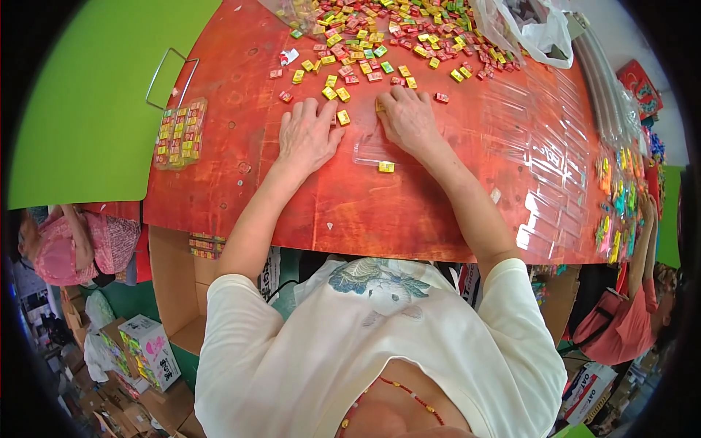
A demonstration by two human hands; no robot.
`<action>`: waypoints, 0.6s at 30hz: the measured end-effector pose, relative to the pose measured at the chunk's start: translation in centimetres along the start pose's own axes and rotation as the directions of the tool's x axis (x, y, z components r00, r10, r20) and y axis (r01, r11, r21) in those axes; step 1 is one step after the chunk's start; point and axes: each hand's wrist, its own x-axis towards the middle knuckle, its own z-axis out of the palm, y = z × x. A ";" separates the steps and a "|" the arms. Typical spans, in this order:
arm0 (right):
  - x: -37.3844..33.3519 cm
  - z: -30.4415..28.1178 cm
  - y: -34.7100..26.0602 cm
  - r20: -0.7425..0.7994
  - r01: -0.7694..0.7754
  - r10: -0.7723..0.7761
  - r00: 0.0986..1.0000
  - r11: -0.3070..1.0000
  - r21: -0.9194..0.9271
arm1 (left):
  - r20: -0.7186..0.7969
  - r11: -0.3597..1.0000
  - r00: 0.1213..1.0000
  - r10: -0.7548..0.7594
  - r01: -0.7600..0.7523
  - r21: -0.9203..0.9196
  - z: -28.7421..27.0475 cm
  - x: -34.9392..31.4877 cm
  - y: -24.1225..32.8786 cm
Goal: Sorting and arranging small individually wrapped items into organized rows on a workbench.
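Note:
My left hand rests low on the red table, fingers curled and thumb toward the index finger. A small red box shows partly in that gap, and a yellow box lies beside the thumb. To the right, my right hand has its fingertips closed on a small yellow box, mostly covered by the fingers. Partly under the right hand lies a clear plastic tray. Another yellow box sits at its near edge. Ahead of both hands, loose small boxes in red, yellow and green are spread out.
A filled clear tray of small boxes stands at left near a wire handle and green board. Empty clear trays cover the right side; a white plastic bag lies behind. Co-workers sit at both sides.

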 end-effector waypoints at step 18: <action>2.1 1.0 -1.7 -0.101 0.073 -0.083 0.991 0.993 -0.093 | 0.019 0.995 0.997 -0.072 0.073 -0.064 1.1 1.5 1.2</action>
